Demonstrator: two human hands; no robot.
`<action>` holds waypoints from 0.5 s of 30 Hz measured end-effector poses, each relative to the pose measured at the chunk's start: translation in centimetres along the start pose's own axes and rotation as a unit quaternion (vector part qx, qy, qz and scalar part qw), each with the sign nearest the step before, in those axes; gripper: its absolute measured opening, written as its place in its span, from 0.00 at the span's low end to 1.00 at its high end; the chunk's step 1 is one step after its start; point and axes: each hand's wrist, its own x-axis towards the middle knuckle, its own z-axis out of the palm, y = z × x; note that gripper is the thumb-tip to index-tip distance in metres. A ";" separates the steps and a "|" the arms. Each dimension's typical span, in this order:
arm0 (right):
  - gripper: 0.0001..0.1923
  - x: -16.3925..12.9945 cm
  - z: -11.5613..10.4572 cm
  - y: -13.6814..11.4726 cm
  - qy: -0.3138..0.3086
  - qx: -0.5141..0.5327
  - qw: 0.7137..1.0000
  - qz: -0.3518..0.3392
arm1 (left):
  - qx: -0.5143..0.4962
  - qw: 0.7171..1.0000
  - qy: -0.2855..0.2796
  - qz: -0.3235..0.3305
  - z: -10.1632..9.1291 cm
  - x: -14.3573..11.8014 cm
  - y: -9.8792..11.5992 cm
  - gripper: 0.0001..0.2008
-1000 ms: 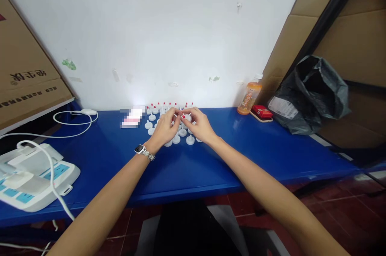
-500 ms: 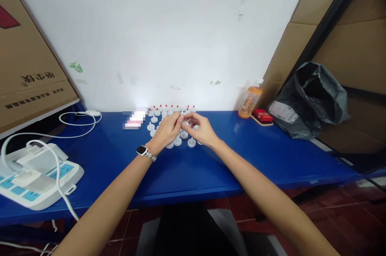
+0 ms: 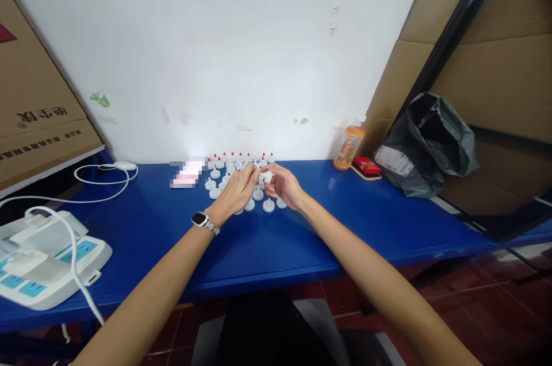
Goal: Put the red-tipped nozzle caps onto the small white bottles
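Above the blue table (image 3: 302, 239), my right hand (image 3: 285, 185) pinches a white nozzle cap (image 3: 267, 177) between thumb and fingers. My left hand (image 3: 235, 191), back turned up and wrist wearing a watch (image 3: 200, 218), meets it from the left. Its fingers are closed near the cap's spout end; what they hold is hidden. Beneath and around both hands stand several loose white nozzle caps (image 3: 268, 205) with bare spouts. Against the wall, several more white caps carry small red tips (image 3: 233, 154).
A blurred card (image 3: 187, 173) lies left of the caps. At far left are a power strip (image 3: 81, 274) and white cables (image 3: 125, 182). On the right stand an orange drink bottle (image 3: 348, 147), a red packet (image 3: 366, 166) on a phone, and a grey plastic bag (image 3: 422, 153).
My hands have parted slightly, and the white cap in my right fingers now shows between them. The whole view has shifted a little as my head turned right.
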 end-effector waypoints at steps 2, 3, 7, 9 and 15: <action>0.13 -0.2 0.2 -0.2 -0.008 0.035 0.999 0.033 | 0.016 1.000 0.005 0.021 0.0 0.0 0.0 0.17; 0.13 -0.3 0.3 -0.3 -0.011 0.042 0.998 0.039 | 0.018 0.999 0.005 0.034 0.0 0.0 -0.1 0.17; 0.19 -0.6 0.2 -0.9 -0.024 -0.037 0.999 -0.003 | -0.063 0.997 0.029 0.029 0.4 0.1 -0.3 0.19; 0.21 -0.7 0.0 -1.1 -0.025 -0.128 0.990 -0.059 | -0.130 0.990 0.059 -0.006 0.7 0.3 -0.5 0.22; 0.14 -1.2 0.0 -1.2 0.023 -0.386 0.888 -0.249 | -0.237 0.962 0.099 -0.093 0.7 1.1 -1.5 0.28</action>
